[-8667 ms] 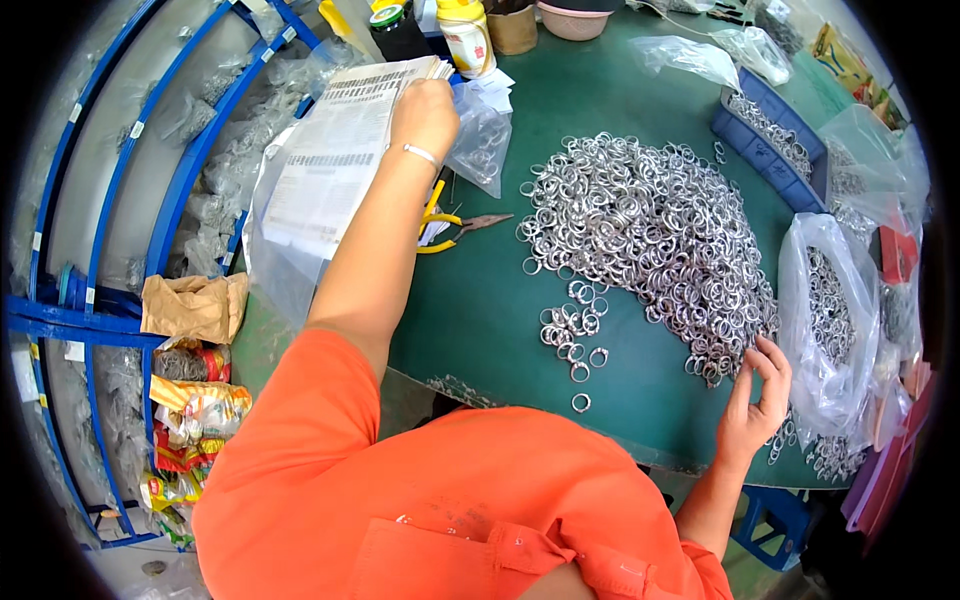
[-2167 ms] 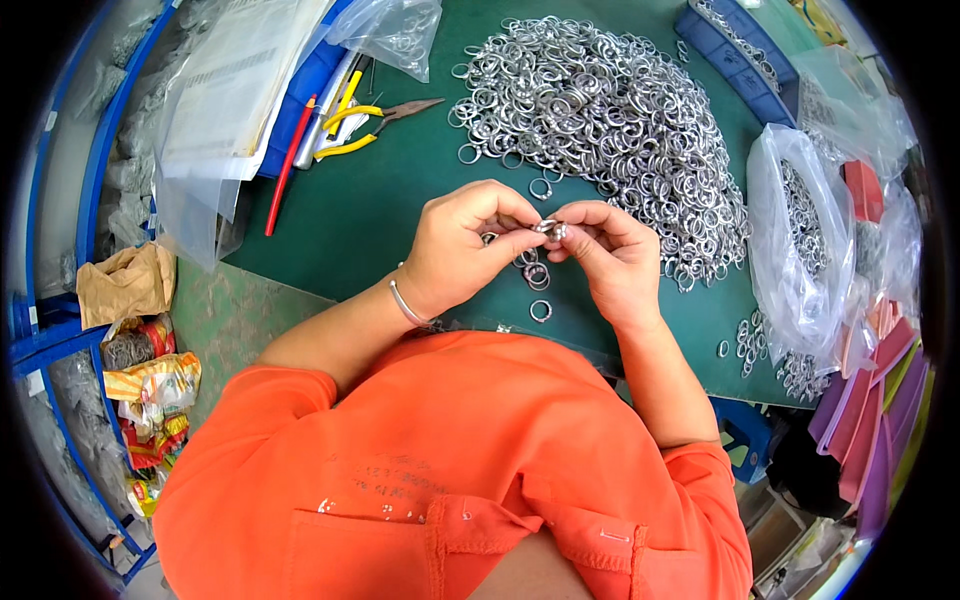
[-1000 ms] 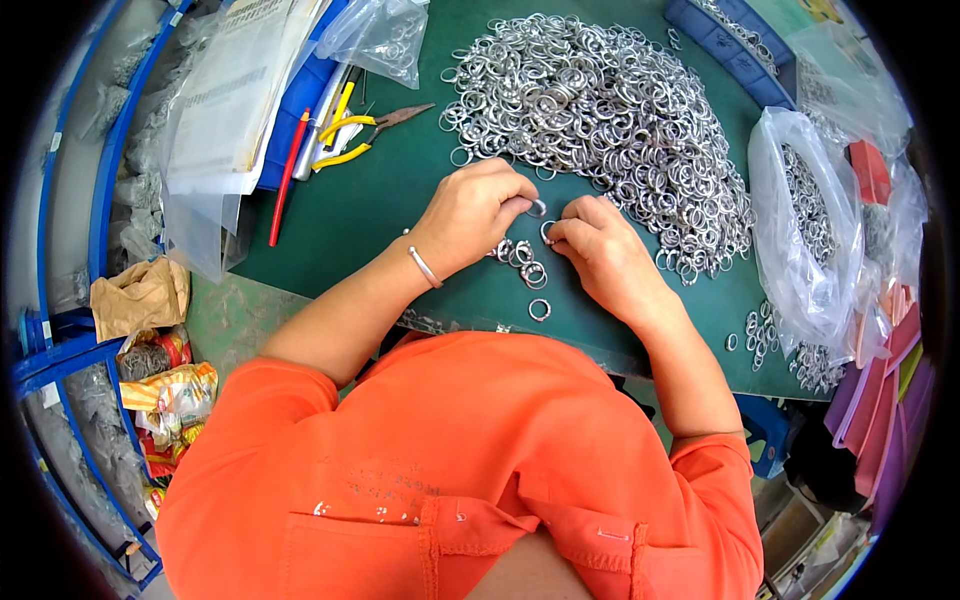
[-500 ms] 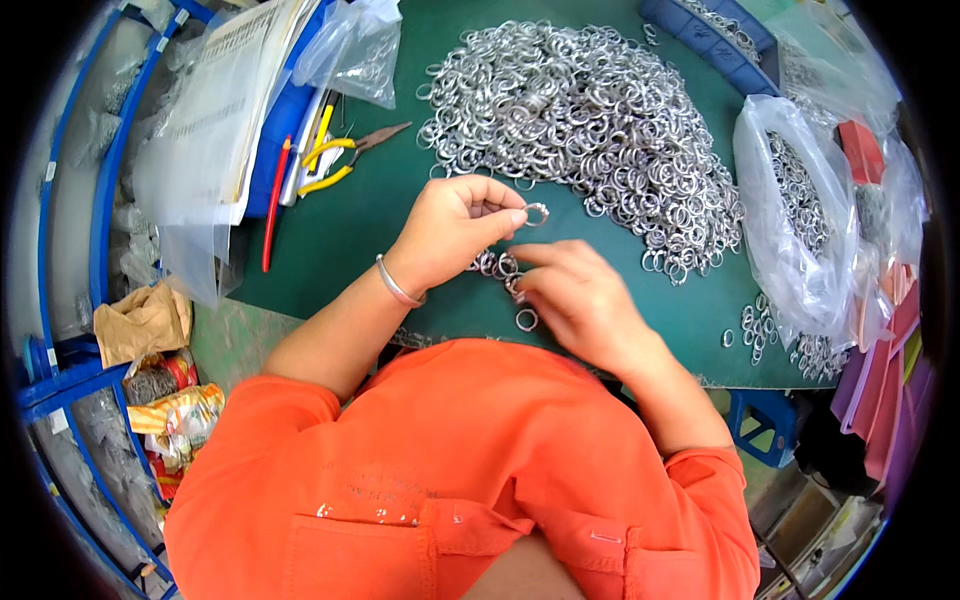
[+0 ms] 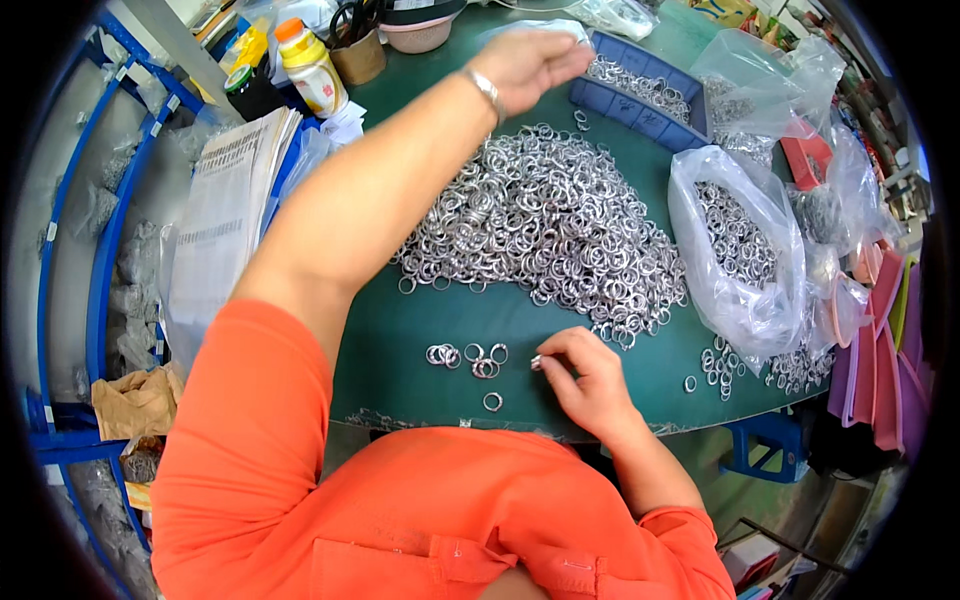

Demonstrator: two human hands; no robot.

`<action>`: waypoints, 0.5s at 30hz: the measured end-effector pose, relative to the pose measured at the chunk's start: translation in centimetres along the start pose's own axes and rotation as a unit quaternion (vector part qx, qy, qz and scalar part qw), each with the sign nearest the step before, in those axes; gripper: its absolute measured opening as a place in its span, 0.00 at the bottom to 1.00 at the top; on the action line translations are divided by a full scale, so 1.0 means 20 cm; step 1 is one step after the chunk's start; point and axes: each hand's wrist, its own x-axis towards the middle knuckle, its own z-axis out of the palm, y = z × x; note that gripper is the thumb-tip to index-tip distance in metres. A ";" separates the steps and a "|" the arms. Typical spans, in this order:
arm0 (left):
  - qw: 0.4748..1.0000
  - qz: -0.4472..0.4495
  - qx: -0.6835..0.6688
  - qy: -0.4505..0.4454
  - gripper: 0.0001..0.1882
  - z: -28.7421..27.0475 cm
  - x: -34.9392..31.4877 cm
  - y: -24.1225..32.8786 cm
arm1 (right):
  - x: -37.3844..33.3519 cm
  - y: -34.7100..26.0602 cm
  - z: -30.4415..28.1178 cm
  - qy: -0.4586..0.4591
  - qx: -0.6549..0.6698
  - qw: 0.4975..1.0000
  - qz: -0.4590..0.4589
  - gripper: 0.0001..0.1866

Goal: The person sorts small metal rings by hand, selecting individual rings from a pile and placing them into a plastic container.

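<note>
My left hand (image 5: 535, 68) is stretched far forward to the left corner of the blue plastic bin (image 5: 640, 112). Its fingers are extended, and no ring shows at their tips. Close to the front edge, my right hand (image 5: 585, 378) pinches a small metal ring (image 5: 536, 362) between thumb and fingers; whether it holds more than one is hidden. A few loose rings (image 5: 484, 368) lie on the green tabletop to its left, with a single ring (image 5: 492, 402) nearer me. Beyond them spreads a large heap of silver rings (image 5: 560, 220). The bin contains more of them.
A clear plastic bag of rings (image 5: 740, 235) stands right of the heap, with small loose rings (image 5: 720, 365) in front. At the left are stacked papers (image 5: 225, 190), an orange-capped bottle (image 5: 310, 70) and a brown holder (image 5: 358, 58). A blue stool (image 5: 765, 445) is below the table's right side.
My left hand has gone from the table front, where it held a ring, forward to the blue bin. My right hand has closed on a ring beside the loose ones. The view has shifted forward.
</note>
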 end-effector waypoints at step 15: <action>0.928 -0.063 0.290 0.224 0.09 -0.37 0.10 -0.07 | -0.13 0.07 -0.08 0.087 -0.045 0.995 -0.003 0.07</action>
